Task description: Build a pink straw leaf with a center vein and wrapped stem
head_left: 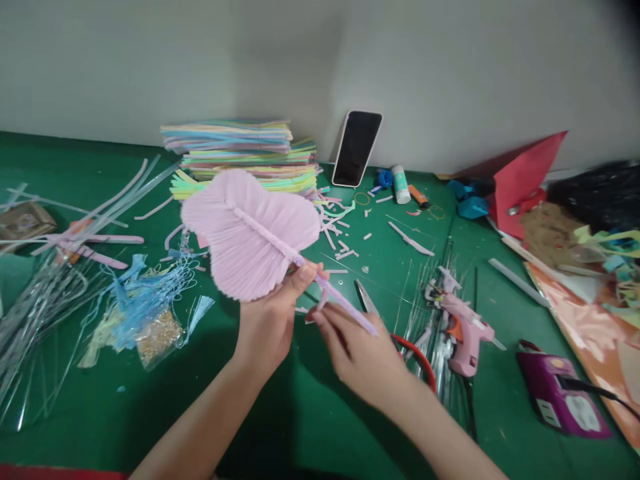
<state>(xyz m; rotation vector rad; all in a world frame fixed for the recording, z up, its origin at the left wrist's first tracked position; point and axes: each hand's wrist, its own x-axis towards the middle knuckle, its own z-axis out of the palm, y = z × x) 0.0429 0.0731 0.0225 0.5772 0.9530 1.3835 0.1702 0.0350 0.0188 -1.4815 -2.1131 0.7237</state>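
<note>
A pale pink fan [257,230] of pipe cleaners, with three rounded lobes and a midrib, is held up above the green table. My left hand [275,310] closes around the top of its handle, thumb upward, just below the lobes. The lilac wrapped handle [353,309] slants down to the right, past my right hand. My right hand [357,347] is below it, thumb and fingertips pinched on the loose end of a thin pipe cleaner [324,293] that curls off the handle. Its fingertips are partly hidden. Scissors [367,298] with red handles lie beside my right hand.
Bundled pipe cleaners [250,157] and a leaning phone [357,148] stand at the wall. Pink cuttings [345,250] are scattered ahead. Blue tassels [150,293] and clear sticks [30,333] lie left. Rightward are a pink glue gun [467,333] and a purple corded box [560,393].
</note>
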